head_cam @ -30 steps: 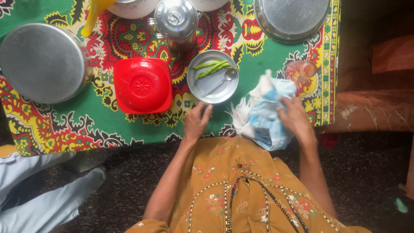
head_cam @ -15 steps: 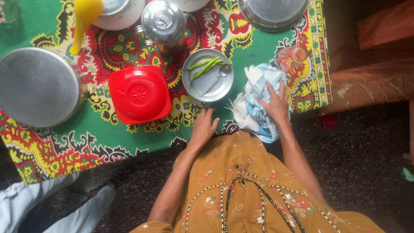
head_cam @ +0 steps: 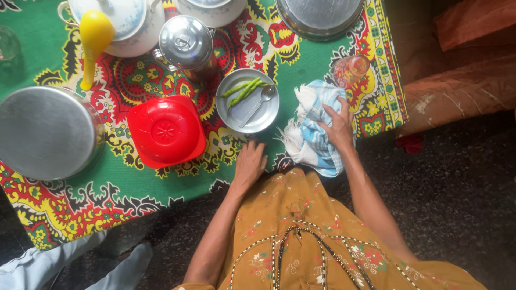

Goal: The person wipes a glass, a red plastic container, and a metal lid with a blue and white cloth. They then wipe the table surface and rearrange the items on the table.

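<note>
Right hand (head_cam: 338, 128) presses cloth (head_cam: 314, 134); palm hidden, grip unclear.

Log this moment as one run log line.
left hand: flat on patterned cloth, near steel plate | right hand: pressing blue-white towel | plate: green chillies, spoon | red lidded box beside

Bright, even daylight with soft shadows, mild glare on the steel lids (head_cam: 45, 131), sharp focus throughout.

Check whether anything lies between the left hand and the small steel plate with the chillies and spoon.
Nothing visible does. The left hand rests flat on the mat just below the steel plate, with only bare patterned mat between them.
</note>
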